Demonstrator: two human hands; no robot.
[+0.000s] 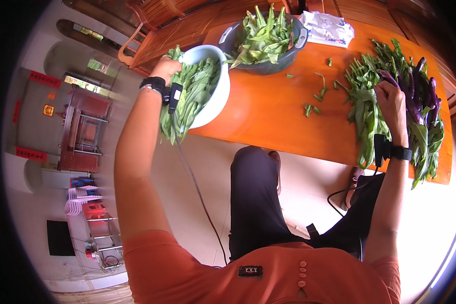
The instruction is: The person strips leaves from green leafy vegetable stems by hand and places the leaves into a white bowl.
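Observation:
My left hand (167, 68) is at the left rim of a pale blue-white basin (223, 83), fingers closed on leafy greens (200, 83). The long leaves lie in the basin and hang over its near left side. My right hand (391, 99) is closed in a fist over a pile of leafy green stalks (367, 104) at the table's right end. Long purple eggplants (415, 88) lie among those greens, one right by my knuckles. What the right fingers hold, if anything, is hidden.
A dark blue-grey basin (273, 67) heaped with greens stands at the back of the orange wooden table (268, 111). A white printed plastic bag (327, 29) lies beside it. Leaf scraps (309, 109) are scattered mid-table. A cable (200, 190) hangs from my left wrist.

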